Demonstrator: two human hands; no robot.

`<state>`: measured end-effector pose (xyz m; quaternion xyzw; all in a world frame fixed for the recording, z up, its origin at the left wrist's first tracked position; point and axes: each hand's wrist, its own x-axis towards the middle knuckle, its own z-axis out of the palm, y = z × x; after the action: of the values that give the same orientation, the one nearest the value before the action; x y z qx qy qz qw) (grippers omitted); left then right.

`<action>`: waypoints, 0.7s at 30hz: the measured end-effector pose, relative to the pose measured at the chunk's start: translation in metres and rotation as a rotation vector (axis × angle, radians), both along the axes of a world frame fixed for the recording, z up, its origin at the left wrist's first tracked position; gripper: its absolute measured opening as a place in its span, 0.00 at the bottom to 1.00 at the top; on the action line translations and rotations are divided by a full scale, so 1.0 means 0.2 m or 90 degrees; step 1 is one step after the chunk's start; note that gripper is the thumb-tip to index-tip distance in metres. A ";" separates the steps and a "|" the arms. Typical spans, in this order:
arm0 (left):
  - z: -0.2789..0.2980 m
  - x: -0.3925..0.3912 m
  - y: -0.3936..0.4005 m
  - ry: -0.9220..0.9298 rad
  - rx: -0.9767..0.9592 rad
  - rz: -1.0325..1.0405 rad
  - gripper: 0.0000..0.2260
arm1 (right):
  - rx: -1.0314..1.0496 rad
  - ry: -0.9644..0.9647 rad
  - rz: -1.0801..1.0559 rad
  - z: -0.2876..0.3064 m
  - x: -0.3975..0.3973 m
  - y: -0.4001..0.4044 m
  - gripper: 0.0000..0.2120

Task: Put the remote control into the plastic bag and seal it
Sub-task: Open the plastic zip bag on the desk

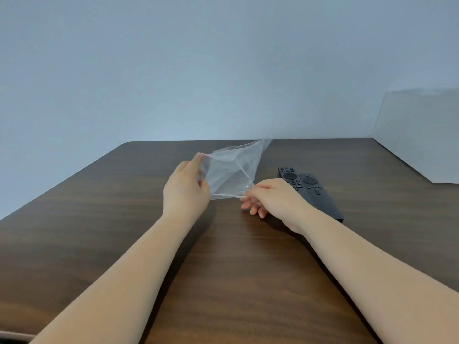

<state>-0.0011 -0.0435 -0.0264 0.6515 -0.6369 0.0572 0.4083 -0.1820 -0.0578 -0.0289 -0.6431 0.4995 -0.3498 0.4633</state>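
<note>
Dark wood table (99, 219) under pale wall (173, 70); both hands' fingers (198, 160) pinching clear plastic bag (228, 172) rim.

There is 1 view, from the person's head, facing forward and slightly down across the table (99, 244) toward the wall (198, 70). Both forearms reach in from the bottom edge. It sits close, and its wide angle bends the table's edges.

Both forearms extended; left hand (185, 189) raised, pinching; right hand (269, 197) lower, pinching
</note>
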 end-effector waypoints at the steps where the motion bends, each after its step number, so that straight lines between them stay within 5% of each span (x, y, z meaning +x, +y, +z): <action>1: 0.01 0.02 0.00 0.010 -0.034 0.009 0.23 | 0.015 -0.013 -0.005 0.00 0.00 0.00 0.10; 6: 0.06 0.13 0.02 0.053 -0.173 0.032 0.17 | 0.048 0.018 -0.027 0.02 -0.02 0.02 0.11; 14: 0.00 0.10 0.02 -0.123 -0.090 -0.133 0.10 | -0.341 0.446 -0.197 0.10 -0.10 0.08 0.15; 21: 0.01 0.03 0.07 0.068 0.042 -0.155 0.10 | -0.125 0.698 -0.166 0.10 -0.20 0.09 0.24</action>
<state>0.0046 -0.0295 -0.0249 0.5846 -0.6900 -0.0486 0.4241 -0.2218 -0.0390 -0.0093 -0.7036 0.7072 -0.0643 0.0277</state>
